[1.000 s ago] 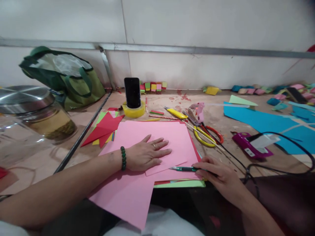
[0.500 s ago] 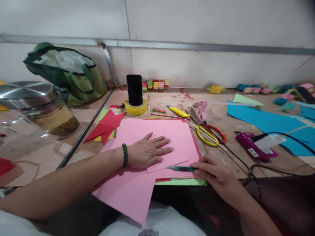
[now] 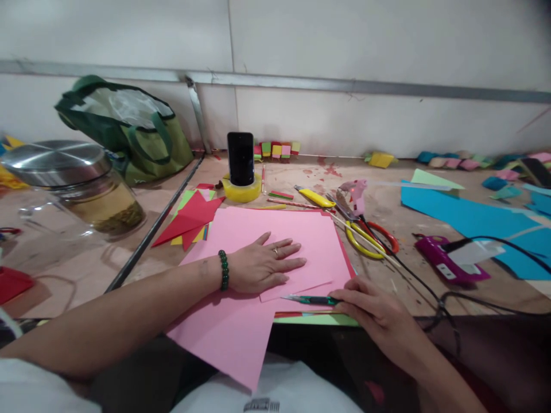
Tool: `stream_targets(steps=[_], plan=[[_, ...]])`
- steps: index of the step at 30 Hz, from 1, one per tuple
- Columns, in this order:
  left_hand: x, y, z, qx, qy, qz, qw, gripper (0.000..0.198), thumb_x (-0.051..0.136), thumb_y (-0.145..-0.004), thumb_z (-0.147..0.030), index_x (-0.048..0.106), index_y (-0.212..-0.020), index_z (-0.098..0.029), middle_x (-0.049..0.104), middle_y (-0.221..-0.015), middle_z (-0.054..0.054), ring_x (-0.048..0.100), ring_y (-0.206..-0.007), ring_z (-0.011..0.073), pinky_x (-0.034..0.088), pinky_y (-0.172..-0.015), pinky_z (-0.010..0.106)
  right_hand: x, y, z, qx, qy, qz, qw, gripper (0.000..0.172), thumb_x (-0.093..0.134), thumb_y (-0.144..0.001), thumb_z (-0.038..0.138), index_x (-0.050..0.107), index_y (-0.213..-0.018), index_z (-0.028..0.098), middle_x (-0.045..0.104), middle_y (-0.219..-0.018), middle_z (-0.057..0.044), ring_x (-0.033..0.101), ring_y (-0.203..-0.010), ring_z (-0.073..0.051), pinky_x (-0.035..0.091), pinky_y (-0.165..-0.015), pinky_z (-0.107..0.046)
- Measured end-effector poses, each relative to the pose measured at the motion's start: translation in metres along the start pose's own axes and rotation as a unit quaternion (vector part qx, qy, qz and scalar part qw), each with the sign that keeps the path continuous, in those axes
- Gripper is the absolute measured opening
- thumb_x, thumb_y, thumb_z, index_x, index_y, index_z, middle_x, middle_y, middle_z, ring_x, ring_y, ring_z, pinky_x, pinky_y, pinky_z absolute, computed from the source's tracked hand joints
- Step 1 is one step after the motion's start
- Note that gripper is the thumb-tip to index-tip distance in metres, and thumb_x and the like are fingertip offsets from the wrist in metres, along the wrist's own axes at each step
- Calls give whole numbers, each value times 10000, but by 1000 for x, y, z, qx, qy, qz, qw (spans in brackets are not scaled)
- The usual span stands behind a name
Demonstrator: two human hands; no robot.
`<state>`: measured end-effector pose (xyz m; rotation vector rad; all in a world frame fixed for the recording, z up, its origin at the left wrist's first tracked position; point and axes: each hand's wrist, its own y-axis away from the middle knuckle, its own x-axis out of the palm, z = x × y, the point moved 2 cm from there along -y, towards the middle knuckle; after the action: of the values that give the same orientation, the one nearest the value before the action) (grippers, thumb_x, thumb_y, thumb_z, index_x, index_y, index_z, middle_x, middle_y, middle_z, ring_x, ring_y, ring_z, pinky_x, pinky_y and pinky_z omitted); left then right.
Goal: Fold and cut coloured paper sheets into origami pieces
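My left hand [image 3: 267,265] lies flat with fingers spread on the pink paper [image 3: 275,229], a green bead bracelet at its wrist. Beneath it is a smaller pink piece with a slanted lower edge. A second pink sheet [image 3: 228,338] hangs over the table's front edge. In my right hand [image 3: 365,301] is a green craft knife [image 3: 316,300], pinched near its rear end. Its blade points left, low over the pink paper by the slanted edge; whether the tip touches is unclear. Red and light green sheets [image 3: 318,319] show under the pink stack.
Behind the stack are a phone [image 3: 241,159] on a yellow tape roll [image 3: 241,189], a yellow cutter [image 3: 316,197], scissors [image 3: 365,241] and a pink glue gun [image 3: 357,195]. A purple power strip [image 3: 447,261] with cables lies right. A glass tea jug [image 3: 103,201] stands left.
The craft knife in my right hand has moved left along the slanted paper edge. My left hand stays on the paper. The whole view has shifted slightly.
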<state>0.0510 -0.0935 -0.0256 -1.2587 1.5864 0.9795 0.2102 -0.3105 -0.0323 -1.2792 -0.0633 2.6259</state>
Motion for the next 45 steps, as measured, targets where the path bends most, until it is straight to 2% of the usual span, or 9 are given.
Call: stream_targets(steps=[12, 16, 19, 24, 27, 29, 34, 37, 45], plan=[[-3, 2, -1, -2, 3, -42, 999, 538, 299, -981, -452, 257, -1482, -261, 248, -1557, 114, 223, -1423, 295, 133, -1102, 588, -10, 7, -3, 6, 14, -36, 999, 202, 540, -916, 315, 706, -1019, 263, 625, -895, -39, 627, -788, -147, 496, -665, -237], [-12, 5, -2, -84, -5, -102, 991, 754, 555, -771, -692, 495, -1301, -159, 504, -1301, 186, 472, -1175, 339, 364, -982, 478, -24, 17, -4, 12, 11, -69, 998, 191, 585, -880, 365, 730, -965, 275, 645, -883, -44, 642, -792, -165, 517, -666, -245], [-14, 6, -4, -155, 8, -117, 981, 728, 669, -640, -718, 575, -1064, -134, 561, -1062, 136, 538, -952, 289, 442, -827, 381, -34, 25, -7, 30, 9, -121, 992, 232, 588, -860, 442, 743, -947, 292, 663, -882, -47, 656, -792, -186, 540, -668, -262], [-10, 9, -5, -231, 54, -89, 967, 615, 673, -675, -674, 542, -1004, -171, 591, -918, 63, 550, -773, 232, 406, -643, 313, -41, 31, -21, 71, 42, -210, 974, 266, 582, -842, 493, 741, -941, 305, 680, -917, -36, 667, -817, -215, 555, -755, -328], [-8, 9, -6, -233, 75, -77, 967, 484, 680, -697, -637, 566, -871, -200, 591, -835, 27, 541, -731, 207, 377, -608, 293, -39, 29, -27, 78, 65, -234, 967, 264, 574, -846, 481, 733, -956, 302, 693, -954, -32, 667, -881, -229, 549, -781, -338], [-8, 9, -8, -218, 83, -92, 968, 433, 709, -701, -586, 567, -819, -194, 577, -879, 36, 544, -767, 200, 397, -634, 286, -38, 27, -30, 85, 77, -242, 964, 262, 575, -851, 461, 725, -989, 297, 696, -982, -31, 664, -908, -228, 544, -781, -329], [-12, 8, -14, -231, 63, -107, 965, 516, 743, -686, -539, 561, -991, -164, 539, -1046, 96, 554, -904, 250, 449, -762, 334, -39, 23, -35, 94, 81, -264, 956, 273, 582, -844, 457, 726, -985, 274, 704, -1002, -41, 665, -922, -233, 540, -778, -325], [-13, 7, -16, -244, 70, -76, 964, 495, 715, -710, -544, 560, -985, -163, 556, -1016, 96, 570, -863, 257, 449, -729, 346, -38, 22, -35, 95, 72, -270, 955, 270, 587, -835, 457, 734, -942, 258, 713, -963, -48, 672, -903, -233, 550, -745, -316], [-13, 9, -11, -259, 104, -86, 957, 401, 730, -662, -517, 560, -836, -197, 586, -938, 52, 567, -841, 234, 421, -676, 307, -31, 16, -33, 85, 59, -259, 960, 249, 595, -842, 426, 742, -939, 250, 721, -948, -49, 677, -917, -229, 559, -774, -314]])
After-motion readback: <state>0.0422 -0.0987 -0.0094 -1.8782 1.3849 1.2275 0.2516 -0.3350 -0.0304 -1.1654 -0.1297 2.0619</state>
